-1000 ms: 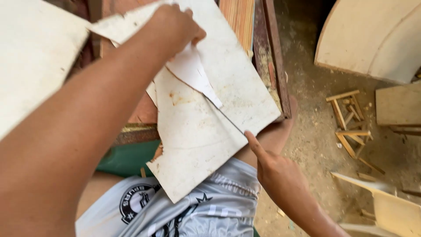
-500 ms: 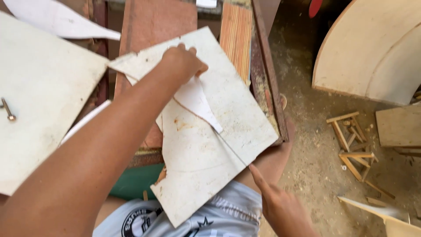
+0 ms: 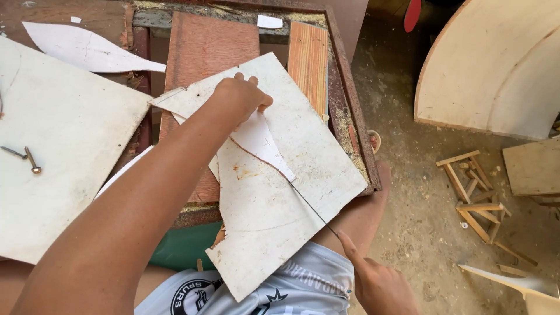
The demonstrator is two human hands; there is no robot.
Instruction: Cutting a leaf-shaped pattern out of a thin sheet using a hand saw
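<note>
1. White laminate sheet [image 3: 274,204]: thin, stained board lying tilted across the counter [image 3: 350,122], its near corner overhanging the person's lap. A curved cut line runs through its middle.
2. Left hand [image 3: 236,100]: pressed down on the upper part of the sheet, fingers curled into a closed grip over a pointed white offcut [image 3: 265,143] that lies on the sheet just below the knuckles.
3. Right hand [image 3: 376,283]: at the near edge of the sheet, low in view. Its grip is closed on the handle end of a thin saw blade [image 3: 309,204], index finger stretched along it.
4. Saw blade: runs diagonally from the right hand up into the sheet, meeting the tip of the offcut, so the sheet lies between both hands.
5. Reddish wooden plank [image 3: 204,52]: under the sheet, inside the counter's frame, beside a striped orange plank [image 3: 308,58].
6. Large white board [image 3: 52,151]: left of the sheet, carrying 2 metal screws [image 3: 23,157].
7. Curved plywood panel [image 3: 496,64]: on the dirt floor to the right, well apart, near small wooden frames [image 3: 472,192].
</note>
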